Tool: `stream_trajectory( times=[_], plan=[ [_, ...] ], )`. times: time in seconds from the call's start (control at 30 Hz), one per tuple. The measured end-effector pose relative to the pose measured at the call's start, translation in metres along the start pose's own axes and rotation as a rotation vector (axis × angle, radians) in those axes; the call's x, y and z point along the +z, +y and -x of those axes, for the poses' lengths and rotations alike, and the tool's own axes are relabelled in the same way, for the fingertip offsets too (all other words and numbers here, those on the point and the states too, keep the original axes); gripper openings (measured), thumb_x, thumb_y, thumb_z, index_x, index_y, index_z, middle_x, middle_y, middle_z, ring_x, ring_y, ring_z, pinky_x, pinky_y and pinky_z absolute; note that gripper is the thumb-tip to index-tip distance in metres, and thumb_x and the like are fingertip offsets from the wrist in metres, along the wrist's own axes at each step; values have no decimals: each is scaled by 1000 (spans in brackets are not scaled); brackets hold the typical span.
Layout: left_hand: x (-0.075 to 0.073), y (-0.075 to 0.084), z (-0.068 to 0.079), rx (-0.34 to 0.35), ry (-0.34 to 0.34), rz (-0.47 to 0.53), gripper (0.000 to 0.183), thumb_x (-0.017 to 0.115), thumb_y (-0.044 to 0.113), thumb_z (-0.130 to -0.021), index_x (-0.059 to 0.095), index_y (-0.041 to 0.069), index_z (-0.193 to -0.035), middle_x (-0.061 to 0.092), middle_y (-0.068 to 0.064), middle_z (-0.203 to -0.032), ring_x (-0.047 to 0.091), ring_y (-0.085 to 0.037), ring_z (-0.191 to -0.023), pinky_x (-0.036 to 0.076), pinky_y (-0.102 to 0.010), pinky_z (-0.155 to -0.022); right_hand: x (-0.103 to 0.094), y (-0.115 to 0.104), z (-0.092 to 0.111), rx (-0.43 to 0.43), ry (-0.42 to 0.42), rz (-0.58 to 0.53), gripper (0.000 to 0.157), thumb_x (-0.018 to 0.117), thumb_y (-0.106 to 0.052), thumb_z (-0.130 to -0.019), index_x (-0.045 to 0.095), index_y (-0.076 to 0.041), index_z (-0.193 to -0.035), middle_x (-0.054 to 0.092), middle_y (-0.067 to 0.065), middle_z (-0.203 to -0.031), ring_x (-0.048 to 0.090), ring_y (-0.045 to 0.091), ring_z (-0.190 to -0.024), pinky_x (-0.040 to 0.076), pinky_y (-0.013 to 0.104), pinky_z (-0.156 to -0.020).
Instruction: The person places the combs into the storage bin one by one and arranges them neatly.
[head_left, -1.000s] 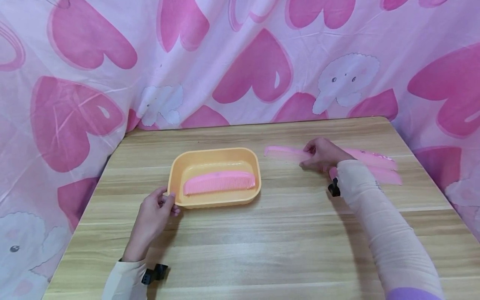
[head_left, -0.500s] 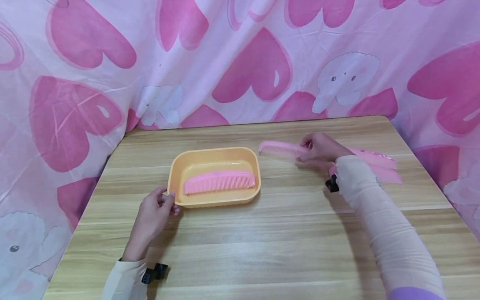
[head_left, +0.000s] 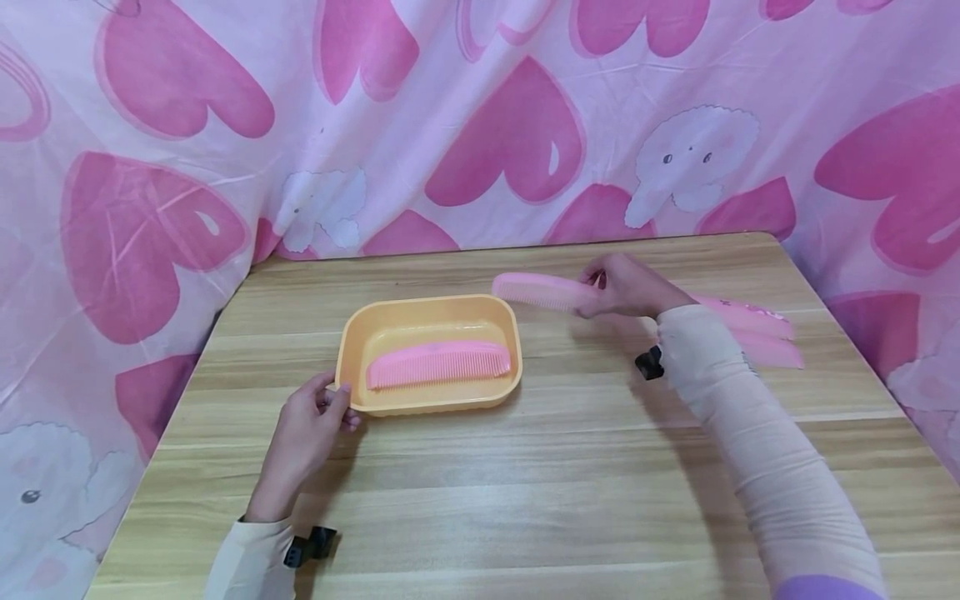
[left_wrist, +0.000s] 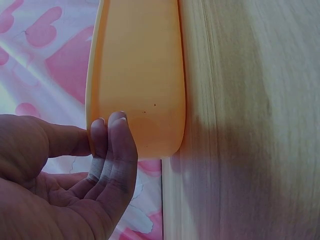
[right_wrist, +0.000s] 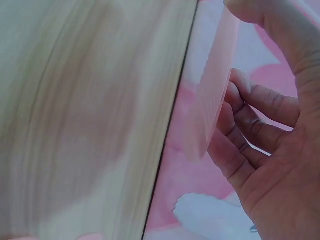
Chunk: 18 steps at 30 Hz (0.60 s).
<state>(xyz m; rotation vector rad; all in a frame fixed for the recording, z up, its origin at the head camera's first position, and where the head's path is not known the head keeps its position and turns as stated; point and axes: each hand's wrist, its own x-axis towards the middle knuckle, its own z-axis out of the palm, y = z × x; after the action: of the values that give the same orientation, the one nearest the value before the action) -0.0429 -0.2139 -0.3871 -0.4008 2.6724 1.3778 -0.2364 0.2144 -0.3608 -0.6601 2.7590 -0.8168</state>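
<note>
My left hand (head_left: 309,425) pinches the near left corner of a yellow-orange plastic tray (head_left: 420,408), thumb on the rim and fingers against the outer wall, as the left wrist view shows. Inside the tray (left_wrist: 140,65) lies a pink comb (head_left: 438,365), teeth toward me. In my right hand (head_left: 633,287) is a second pink comb (head_left: 543,290), gripped between thumb and fingers above the table. Its left end reaches the tray's far right corner in the head view. The right wrist view shows this comb (right_wrist: 215,95) nearly edge-on between thumb and fingertips.
Behind my right wrist, more pink combs (head_left: 761,321) lie on the wooden table (head_left: 480,500), partly hidden by the sleeve. A pink curtain (head_left: 480,125) with hearts hangs along the table's back edge.
My right hand has lifted its comb off the table and carried it left toward the tray. The left hand and the tray stay where they were.
</note>
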Motion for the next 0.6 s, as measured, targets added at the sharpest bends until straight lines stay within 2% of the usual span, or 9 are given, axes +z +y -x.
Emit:
stream_trajectory(
  times=[0.43,0.6],
  plan=[
    [0,0,0,11,1,8,51,49,19,-108,37,-8,-150,69,-15,-96,69,-18,-79,60,-27,-71,7,-38,-9,-129,-8,9,41,91,-23,-70,73,-1,-99,67,6,-88,59,22,-82,50,36,-75],
    [0,0,0,6,4,8,52,48,19,-108,37,-8,-151,69,-15,-96,69,-18,-79,60,-27,-70,15,-55,-15,-150,-30,5,41,89,-22,-68,72,-3,-100,68,5,-91,60,21,-84,53,36,-76]
  ],
)
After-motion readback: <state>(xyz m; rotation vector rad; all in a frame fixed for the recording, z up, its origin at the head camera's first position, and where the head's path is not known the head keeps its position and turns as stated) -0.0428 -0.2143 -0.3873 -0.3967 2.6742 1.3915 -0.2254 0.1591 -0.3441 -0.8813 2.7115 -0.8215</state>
